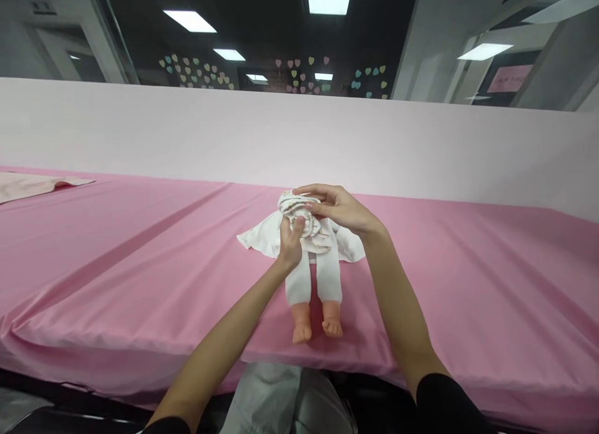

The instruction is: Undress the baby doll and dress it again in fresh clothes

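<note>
A baby doll in white trousers lies on its back on the pink table sheet, bare feet toward me. A bunched white patterned garment is gathered over its upper body and head. My left hand pinches the lower part of that garment. My right hand grips its top edge from above, fingers curled. A flat white cloth spreads under the doll's torso.
A pale pink folded cloth lies at the far left of the table. A light pink wall panel runs along the back edge. The sheet has long creases on the left.
</note>
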Motion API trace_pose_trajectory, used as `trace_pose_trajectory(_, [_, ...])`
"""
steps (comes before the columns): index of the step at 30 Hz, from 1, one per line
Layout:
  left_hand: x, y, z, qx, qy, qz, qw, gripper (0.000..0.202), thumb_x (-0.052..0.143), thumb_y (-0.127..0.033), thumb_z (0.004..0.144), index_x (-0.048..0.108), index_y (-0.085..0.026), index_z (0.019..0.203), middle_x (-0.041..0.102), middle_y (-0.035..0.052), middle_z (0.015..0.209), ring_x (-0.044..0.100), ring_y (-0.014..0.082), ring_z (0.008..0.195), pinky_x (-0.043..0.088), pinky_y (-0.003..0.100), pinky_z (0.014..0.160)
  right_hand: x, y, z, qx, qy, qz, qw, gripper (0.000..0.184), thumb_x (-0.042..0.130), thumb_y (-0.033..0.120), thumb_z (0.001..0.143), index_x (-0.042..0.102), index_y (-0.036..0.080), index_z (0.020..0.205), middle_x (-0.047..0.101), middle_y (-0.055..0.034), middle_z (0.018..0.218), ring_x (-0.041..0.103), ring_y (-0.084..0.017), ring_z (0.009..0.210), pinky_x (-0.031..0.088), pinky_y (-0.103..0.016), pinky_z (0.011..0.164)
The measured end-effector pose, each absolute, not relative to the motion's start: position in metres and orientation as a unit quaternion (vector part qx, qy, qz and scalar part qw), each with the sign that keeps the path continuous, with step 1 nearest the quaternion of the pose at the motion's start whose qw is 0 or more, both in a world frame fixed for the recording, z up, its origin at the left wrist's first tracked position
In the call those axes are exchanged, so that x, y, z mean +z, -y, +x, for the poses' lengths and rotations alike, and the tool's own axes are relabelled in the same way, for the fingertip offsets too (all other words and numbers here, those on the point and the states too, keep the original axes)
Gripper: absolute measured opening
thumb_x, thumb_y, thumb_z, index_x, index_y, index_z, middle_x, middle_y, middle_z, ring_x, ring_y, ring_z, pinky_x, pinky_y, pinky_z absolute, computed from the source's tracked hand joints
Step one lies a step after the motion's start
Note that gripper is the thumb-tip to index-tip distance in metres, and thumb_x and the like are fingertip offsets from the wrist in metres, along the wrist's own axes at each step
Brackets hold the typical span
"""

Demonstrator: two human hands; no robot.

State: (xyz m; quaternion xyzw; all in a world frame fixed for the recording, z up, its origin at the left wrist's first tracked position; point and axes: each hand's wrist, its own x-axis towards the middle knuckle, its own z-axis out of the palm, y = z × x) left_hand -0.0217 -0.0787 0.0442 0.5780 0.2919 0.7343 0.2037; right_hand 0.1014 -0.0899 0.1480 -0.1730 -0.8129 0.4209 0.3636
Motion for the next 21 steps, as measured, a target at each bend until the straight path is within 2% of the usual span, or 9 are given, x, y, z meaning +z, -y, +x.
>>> trace_pose_trajectory(4, [0.055, 0.073, -0.042, 0.672, -0.3, 0.627, 0.256, 0.037, 0.06, -0.043, 0.076, 0.056, -0.018, 0.102, 0.064, 0.0061, 0.099, 0.061, 0.021, 0.092, 0.051, 0.033, 0.081, 0.151, 0.084, 0.117, 0.387, 0.784, -0.206, 0.438, 0.033, 0.063, 0.038, 0.08, 0.061, 0.021, 0.109, 0.066, -0.0033, 0.086, 0.06, -0.016, 0.078, 0.051, -0.03, 0.071])
trace_pose_trajectory(7, [0.054, 0.055, -0.061, 0.616, -0.317, 0.664, 0.28, 0.032, 0.065, -0.033, 0.069, 0.061, -0.016, 0.096, 0.066, 0.0064, 0.095, 0.062, 0.0209, 0.09, 0.051, 0.033, 0.081, 0.151, 0.073, 0.135, 0.28, 0.756, -0.287, 0.517, 0.024, 0.059, 0.032, 0.081, 0.062, 0.021, 0.102, 0.061, 0.0004, 0.071, 0.058, -0.015, 0.07, 0.05, -0.031, 0.069])
trace_pose_trajectory(11, [0.065, 0.034, -0.078, 0.668, -0.369, 0.602, 0.235, 0.031, 0.067, -0.022, 0.061, 0.061, -0.015, 0.09, 0.067, 0.0076, 0.097, 0.063, 0.0208, 0.094, 0.051, 0.037, 0.087, 0.152, 0.062, 0.154, 0.132, 0.739, -0.36, 0.555, 0.016, 0.054, 0.024, 0.082, 0.064, 0.021, 0.094, 0.054, 0.0024, 0.063, 0.055, -0.014, 0.066, 0.048, -0.031, 0.066])
trace_pose_trajectory(14, [0.1, 0.051, -0.083, 0.669, -0.341, 0.63, 0.197, 0.027, 0.067, -0.019, 0.063, 0.06, -0.015, 0.089, 0.065, 0.0055, 0.1, 0.062, 0.0203, 0.099, 0.05, 0.04, 0.09, 0.16, 0.078, 0.158, 0.093, 0.736, -0.3, 0.6, 0.014, 0.053, 0.027, 0.085, 0.064, 0.021, 0.09, 0.057, 0.0013, 0.069, 0.056, -0.013, 0.066, 0.048, -0.029, 0.063])
trace_pose_trajectory(17, [0.151, 0.096, -0.084, 0.67, -0.275, 0.678, 0.121, 0.018, 0.066, -0.018, 0.067, 0.057, -0.015, 0.083, 0.064, -0.0009, 0.09, 0.063, 0.0195, 0.1, 0.049, 0.044, 0.092, 0.168, 0.12, 0.158, 0.063, 0.694, -0.205, 0.687, 0.011, 0.058, 0.028, 0.084, 0.065, 0.026, 0.091, 0.06, 0.0015, 0.078, 0.058, -0.012, 0.07, 0.048, -0.028, 0.061])
trace_pose_trajectory(20, [0.197, 0.144, -0.086, 0.674, -0.19, 0.713, 0.039, 0.017, 0.063, -0.017, 0.071, 0.058, -0.014, 0.086, 0.059, -0.0073, 0.083, 0.064, 0.0194, 0.098, 0.045, 0.048, 0.09, 0.173, 0.162, 0.159, 0.041, 0.615, -0.16, 0.771, 0.011, 0.06, 0.034, 0.083, 0.064, 0.041, 0.091, 0.06, 0.0081, 0.097, 0.061, -0.015, 0.091, 0.048, -0.029, 0.065])
trace_pose_trajectory(21, [0.21, 0.156, -0.086, 0.677, -0.197, 0.709, 0.021, 0.018, 0.05, -0.021, 0.079, 0.058, -0.014, 0.094, 0.057, -0.0085, 0.083, 0.063, 0.0213, 0.1, 0.044, 0.05, 0.083, 0.174, 0.172, 0.16, 0.037, 0.593, -0.153, 0.789, 0.01, 0.058, 0.039, 0.084, 0.062, 0.046, 0.089, 0.058, 0.0126, 0.103, 0.06, -0.016, 0.098, 0.048, -0.029, 0.066])
